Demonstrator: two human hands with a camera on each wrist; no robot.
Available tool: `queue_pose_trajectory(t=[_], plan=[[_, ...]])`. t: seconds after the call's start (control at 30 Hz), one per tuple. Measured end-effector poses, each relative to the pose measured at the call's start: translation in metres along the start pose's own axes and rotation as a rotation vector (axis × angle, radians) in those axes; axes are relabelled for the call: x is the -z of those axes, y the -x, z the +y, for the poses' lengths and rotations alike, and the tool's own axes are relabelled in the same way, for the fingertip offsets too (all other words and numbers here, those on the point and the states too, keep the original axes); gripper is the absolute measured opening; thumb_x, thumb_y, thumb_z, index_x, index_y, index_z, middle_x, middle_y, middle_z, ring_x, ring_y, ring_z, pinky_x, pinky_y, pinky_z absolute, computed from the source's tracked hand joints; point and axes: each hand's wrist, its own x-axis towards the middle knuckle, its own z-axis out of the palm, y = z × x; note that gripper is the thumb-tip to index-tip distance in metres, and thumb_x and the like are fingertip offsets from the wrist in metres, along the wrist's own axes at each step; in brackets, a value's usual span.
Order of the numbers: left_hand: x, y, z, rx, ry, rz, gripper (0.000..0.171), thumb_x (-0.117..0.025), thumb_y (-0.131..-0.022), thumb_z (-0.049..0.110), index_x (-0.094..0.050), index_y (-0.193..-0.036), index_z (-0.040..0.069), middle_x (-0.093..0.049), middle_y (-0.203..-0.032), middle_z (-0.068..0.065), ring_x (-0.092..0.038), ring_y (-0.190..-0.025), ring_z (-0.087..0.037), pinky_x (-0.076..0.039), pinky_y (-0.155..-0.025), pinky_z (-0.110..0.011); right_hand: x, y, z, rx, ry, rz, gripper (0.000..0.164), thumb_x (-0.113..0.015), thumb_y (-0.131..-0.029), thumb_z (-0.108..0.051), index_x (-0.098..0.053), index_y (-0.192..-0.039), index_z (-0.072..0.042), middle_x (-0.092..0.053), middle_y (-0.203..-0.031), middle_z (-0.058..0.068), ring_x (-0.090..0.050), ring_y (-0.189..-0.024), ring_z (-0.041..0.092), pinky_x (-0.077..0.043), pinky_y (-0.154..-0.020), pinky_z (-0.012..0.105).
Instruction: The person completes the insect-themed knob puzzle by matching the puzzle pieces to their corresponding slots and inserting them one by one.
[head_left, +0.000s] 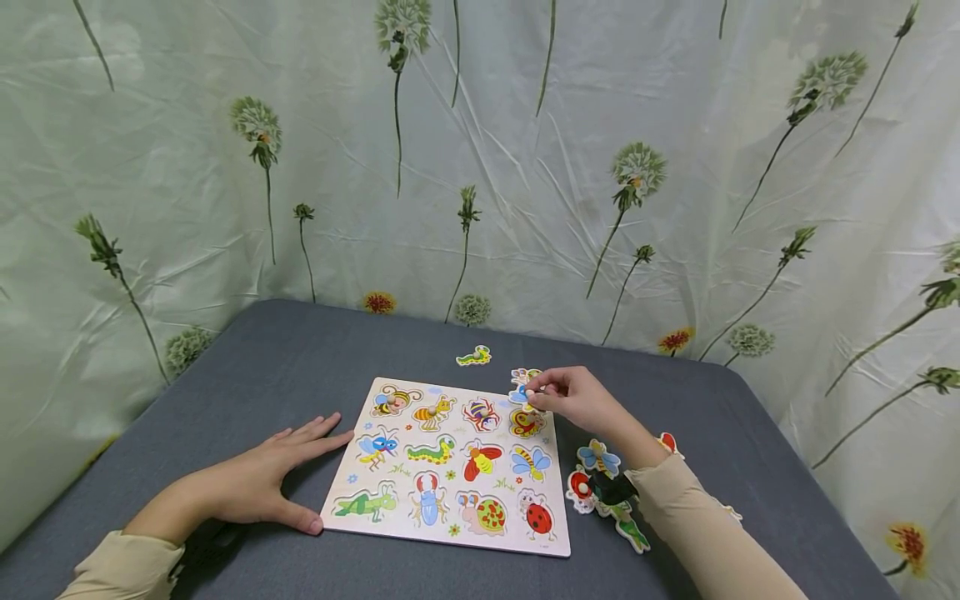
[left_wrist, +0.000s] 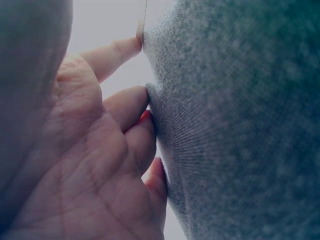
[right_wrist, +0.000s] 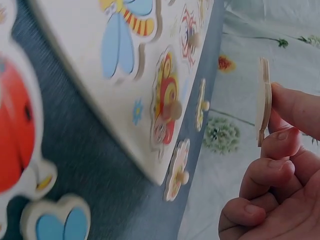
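Observation:
A pale wooden insect puzzle board lies on the table. My left hand rests spread beside it, the index fingertip and thumb at its left edge. In the left wrist view the fingers are against the grey cloth. Above the board's far right corner, my right hand pinches a puzzle piece with blue on it, seen edge-on in the right wrist view as a thin wooden piece. Close below it, a butterfly piece with a knob sits in the board's top row, along with a spider piece.
Behind the board lie a caterpillar piece and another knobbed piece. Right of the board, a dragonfly piece, a ladybug piece and a green piece lie clustered, partly under the right forearm. A flowered curtain hangs behind.

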Motion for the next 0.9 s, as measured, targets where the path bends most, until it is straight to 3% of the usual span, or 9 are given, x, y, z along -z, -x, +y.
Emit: queue_pose_trajectory(t=[0.47,0.9], plan=[[0.000,-0.001,-0.002,0.006,0.008,-0.004,0.113,-0.090,-0.075,0.064,-0.038,-0.169,0.027,-0.020,-0.179,-0.023,-0.016,-0.161,-0.059,-0.012,-0.121,-0.084,-0.024,-0.014,-0.025,0.011,-0.046,-0.038,0.021,-0.076,-0.100,-0.020,-0.078,-0.112,-0.003,-0.049,-0.072,-0.003,-0.042,-0.065,0.015,-0.039,-0.059,0.023],[0.000,0.000,0.000,0.003,0.014,-0.005,0.112,-0.090,-0.076,0.063,-0.039,-0.168,0.025,-0.019,-0.178,-0.024,-0.016,-0.161,-0.060,-0.012,-0.120,-0.084,-0.042,-0.020,-0.042,0.048,-0.071,-0.076,0.020,-0.076,-0.101,-0.021,-0.079,-0.113,-0.006,-0.048,-0.070,-0.004,-0.036,-0.060,0.014,-0.030,-0.054,0.023]])
